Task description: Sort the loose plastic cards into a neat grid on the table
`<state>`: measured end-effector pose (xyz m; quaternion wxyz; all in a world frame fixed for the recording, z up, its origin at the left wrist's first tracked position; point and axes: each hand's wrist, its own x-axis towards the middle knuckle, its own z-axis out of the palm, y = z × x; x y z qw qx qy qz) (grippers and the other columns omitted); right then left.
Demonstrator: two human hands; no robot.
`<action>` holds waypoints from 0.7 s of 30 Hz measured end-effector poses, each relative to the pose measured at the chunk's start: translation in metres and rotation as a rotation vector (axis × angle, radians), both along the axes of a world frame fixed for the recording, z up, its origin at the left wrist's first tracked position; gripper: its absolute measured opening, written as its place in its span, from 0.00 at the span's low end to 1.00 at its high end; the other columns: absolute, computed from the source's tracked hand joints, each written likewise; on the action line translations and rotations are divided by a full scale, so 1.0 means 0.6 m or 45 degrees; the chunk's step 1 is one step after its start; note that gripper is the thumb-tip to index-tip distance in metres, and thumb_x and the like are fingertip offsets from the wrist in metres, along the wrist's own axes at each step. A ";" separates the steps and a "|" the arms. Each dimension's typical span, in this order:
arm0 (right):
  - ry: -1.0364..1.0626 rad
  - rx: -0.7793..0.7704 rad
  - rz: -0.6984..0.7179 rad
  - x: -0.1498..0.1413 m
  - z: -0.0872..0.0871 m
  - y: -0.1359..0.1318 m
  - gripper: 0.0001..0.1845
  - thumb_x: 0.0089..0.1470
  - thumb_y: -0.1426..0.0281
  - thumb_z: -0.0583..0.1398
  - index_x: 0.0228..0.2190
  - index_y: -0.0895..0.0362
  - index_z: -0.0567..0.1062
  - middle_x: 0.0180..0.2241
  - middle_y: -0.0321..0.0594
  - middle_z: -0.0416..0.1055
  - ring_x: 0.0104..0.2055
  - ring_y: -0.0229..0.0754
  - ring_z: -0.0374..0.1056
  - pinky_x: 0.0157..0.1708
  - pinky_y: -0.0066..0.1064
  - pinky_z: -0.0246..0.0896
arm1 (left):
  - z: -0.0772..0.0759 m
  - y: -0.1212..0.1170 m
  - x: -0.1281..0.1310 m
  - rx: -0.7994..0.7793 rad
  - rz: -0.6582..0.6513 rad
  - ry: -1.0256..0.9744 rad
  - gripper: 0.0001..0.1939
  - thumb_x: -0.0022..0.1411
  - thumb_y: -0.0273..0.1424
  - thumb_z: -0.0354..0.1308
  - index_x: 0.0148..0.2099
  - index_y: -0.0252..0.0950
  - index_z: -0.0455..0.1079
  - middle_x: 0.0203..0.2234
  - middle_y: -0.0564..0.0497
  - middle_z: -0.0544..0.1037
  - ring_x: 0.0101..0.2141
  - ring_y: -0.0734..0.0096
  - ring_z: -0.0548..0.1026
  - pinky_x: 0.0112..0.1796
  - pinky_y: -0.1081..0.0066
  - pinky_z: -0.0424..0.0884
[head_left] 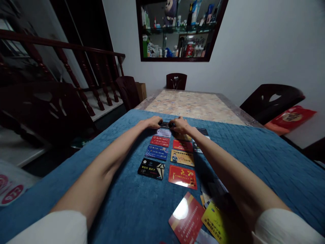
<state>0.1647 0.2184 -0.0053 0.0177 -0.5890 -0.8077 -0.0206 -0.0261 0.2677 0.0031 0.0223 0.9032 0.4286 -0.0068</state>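
Note:
Both arms reach forward over the blue cloth. My left hand (pixel 152 122) has its fingers closed at the left end of a black card (pixel 165 124) with rows of light print. At the card's right end, my right hand (pixel 179 124) pinches it; some fingertips are hidden. Just below lies a pale card (pixel 163 132), followed by a red card (pixel 159 141), a blue card (pixel 156 152) and a black VIP card (pixel 151 168). The column beside it holds a gold VIP card (pixel 182 157) and a red card with gold print (pixel 182 176). My right forearm covers part of another column.
Loose cards lie near me, among them a dark red card (pixel 187 218) and a yellow card (pixel 215 222). The blue cloth (pixel 114 210) covers the near part of a marble-patterned table (pixel 188 103). Chairs stand around; a red bag (pixel 291 118) rests on the right one.

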 end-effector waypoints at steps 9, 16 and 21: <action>-0.029 0.012 -0.002 -0.001 -0.004 0.003 0.24 0.57 0.64 0.58 0.55 0.48 0.72 0.54 0.47 0.71 0.58 0.59 0.58 0.48 0.44 0.58 | -0.003 0.003 0.005 0.003 0.025 -0.009 0.23 0.52 0.25 0.56 0.52 0.33 0.72 0.46 0.46 0.78 0.47 0.60 0.74 0.47 0.71 0.70; -0.043 0.043 0.032 0.009 0.009 -0.010 0.26 0.56 0.62 0.58 0.56 0.50 0.71 0.54 0.50 0.70 0.57 0.60 0.57 0.47 0.45 0.57 | -0.004 0.004 0.000 0.036 0.052 -0.069 0.23 0.51 0.23 0.55 0.50 0.33 0.72 0.44 0.46 0.78 0.45 0.61 0.74 0.47 0.70 0.70; -0.038 0.077 0.061 0.026 0.020 -0.035 0.23 0.56 0.65 0.57 0.54 0.49 0.72 0.53 0.49 0.70 0.57 0.59 0.56 0.46 0.44 0.55 | -0.003 -0.013 -0.009 0.114 0.039 -0.172 0.19 0.53 0.23 0.53 0.49 0.33 0.72 0.42 0.46 0.76 0.42 0.64 0.73 0.49 0.68 0.69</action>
